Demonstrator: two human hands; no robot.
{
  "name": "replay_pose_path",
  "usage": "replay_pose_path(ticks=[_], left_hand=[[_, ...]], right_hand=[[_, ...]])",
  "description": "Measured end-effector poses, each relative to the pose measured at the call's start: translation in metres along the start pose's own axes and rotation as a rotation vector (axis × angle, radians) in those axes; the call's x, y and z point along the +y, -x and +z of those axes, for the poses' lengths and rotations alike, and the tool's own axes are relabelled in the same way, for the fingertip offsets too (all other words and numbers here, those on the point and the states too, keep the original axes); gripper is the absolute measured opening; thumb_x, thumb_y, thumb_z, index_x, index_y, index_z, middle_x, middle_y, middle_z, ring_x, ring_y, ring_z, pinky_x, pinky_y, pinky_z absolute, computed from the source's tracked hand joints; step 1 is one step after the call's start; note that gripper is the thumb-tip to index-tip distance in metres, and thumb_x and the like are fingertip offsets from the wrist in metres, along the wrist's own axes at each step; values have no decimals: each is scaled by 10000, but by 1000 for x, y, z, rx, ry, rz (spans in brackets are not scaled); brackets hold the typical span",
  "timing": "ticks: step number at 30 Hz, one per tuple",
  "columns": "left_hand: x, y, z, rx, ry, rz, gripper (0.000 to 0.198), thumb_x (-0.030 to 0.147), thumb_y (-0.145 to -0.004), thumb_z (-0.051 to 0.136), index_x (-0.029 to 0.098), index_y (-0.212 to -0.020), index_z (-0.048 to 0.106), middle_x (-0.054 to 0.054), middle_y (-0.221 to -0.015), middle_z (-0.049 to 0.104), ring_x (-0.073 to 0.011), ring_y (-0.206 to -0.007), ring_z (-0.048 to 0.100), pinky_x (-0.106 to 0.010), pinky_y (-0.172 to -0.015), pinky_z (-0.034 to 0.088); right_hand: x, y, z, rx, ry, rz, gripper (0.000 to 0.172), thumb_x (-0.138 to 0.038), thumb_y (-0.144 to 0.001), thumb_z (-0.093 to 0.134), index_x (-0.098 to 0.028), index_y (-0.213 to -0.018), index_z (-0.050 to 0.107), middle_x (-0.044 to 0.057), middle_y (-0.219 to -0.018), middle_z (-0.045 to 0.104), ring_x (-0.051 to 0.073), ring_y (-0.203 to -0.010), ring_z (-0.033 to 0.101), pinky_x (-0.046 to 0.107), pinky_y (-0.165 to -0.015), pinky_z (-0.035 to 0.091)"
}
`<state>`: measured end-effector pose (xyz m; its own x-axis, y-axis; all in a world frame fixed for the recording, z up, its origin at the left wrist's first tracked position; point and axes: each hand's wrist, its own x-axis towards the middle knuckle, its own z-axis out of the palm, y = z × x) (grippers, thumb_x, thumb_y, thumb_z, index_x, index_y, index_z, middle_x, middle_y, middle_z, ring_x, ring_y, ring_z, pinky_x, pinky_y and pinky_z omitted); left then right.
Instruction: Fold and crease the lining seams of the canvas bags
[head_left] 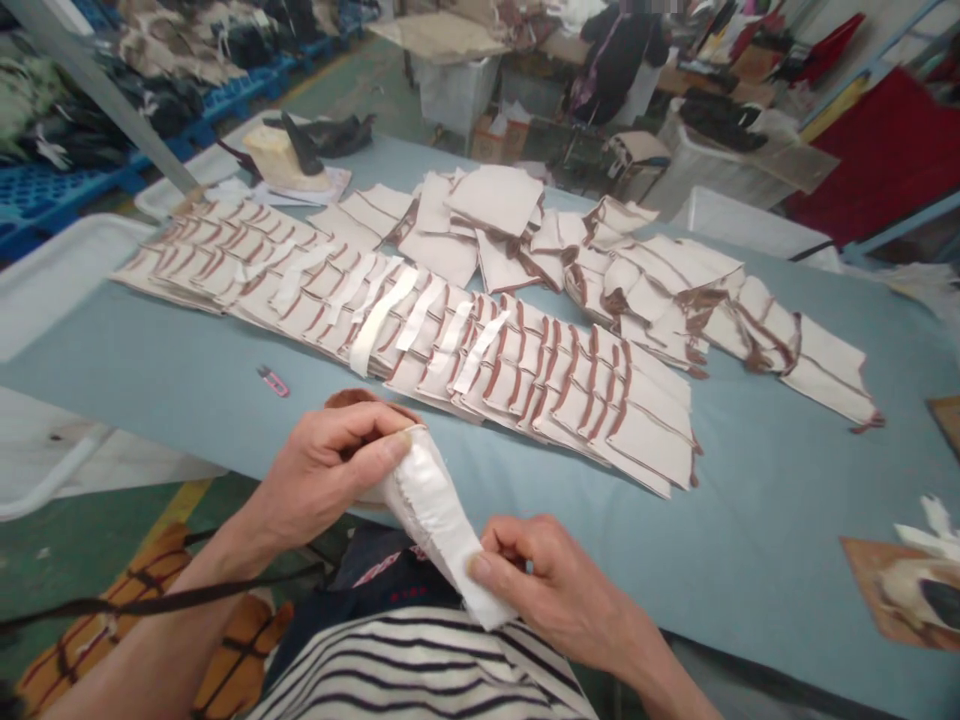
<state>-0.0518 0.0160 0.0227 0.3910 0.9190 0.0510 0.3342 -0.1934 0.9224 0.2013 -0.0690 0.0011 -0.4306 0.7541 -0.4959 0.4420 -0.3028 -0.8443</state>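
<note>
My left hand [330, 465] and my right hand [544, 580] both grip one folded piece of white fabric [431, 505] at the table's near edge, just above my striped shirt. The left fingers pinch its upper end, where a brown edge peeks out behind. The right thumb and fingers pinch its lower end. Beyond them, overlapping rows of cream fabric pieces with brown trim [525, 375] cover the blue-grey table [750, 520]. White strips [379, 320] lie across some of the pieces.
A small pink thread snipper [274, 380] lies on the table left of my hands. Loose cream pieces [495, 205] are piled at the back. A white tray [45, 285] sits at the left. Brown scraps [900, 590] lie at the right edge. Crates and boxes stand behind.
</note>
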Motion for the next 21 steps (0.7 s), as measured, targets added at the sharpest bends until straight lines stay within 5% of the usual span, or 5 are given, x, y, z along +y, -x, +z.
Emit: replay_pose_path(ticks=[3, 5, 10, 15, 21], left_hand=[[3, -2, -2, -26, -11, 18, 254, 267, -982, 644, 190, -762, 746, 0, -800, 805, -149, -710, 724, -194, -644, 548], [9, -5, -2, -67, -13, 45, 248, 253, -984, 635, 185, -771, 744, 5, -772, 791, -133, -645, 687, -187, -575, 512], [26, -12, -1, -210, -81, 175, 235, 218, -1012, 614, 187, -838, 769, 31, -711, 752, -110, -577, 630, -174, -519, 464], [34, -6, -3, -266, -159, 323, 212, 148, -1040, 602, 221, -914, 757, 84, -735, 724, -72, -588, 612, -170, -579, 437], [31, 0, -5, -209, -290, 325, 208, 145, -1041, 584, 235, -955, 750, 88, -775, 762, -78, -638, 655, -191, -633, 451]], right_hand=[[10, 11, -11, -69, 141, 53, 270, -355, -1056, 593, -213, -838, 666, -37, -716, 650, 149, -685, 579, 284, -664, 370], [10, 16, -21, 71, 262, 4, 252, -373, -1086, 579, -223, -934, 712, -3, -816, 739, 187, -772, 662, 307, -730, 434], [-18, -5, -39, 541, 304, -634, 357, -462, -1001, 779, -213, -1242, 694, 96, -1181, 823, 250, -1069, 766, 372, -947, 581], [-48, -54, -46, 412, 324, -1128, 496, -624, -993, 763, -176, -1195, 698, 73, -1008, 801, 211, -923, 746, 346, -859, 561], [-53, -57, -54, 265, 495, -965, 470, -550, -979, 815, -199, -754, 598, -84, -632, 485, 84, -562, 430, 272, -574, 258]])
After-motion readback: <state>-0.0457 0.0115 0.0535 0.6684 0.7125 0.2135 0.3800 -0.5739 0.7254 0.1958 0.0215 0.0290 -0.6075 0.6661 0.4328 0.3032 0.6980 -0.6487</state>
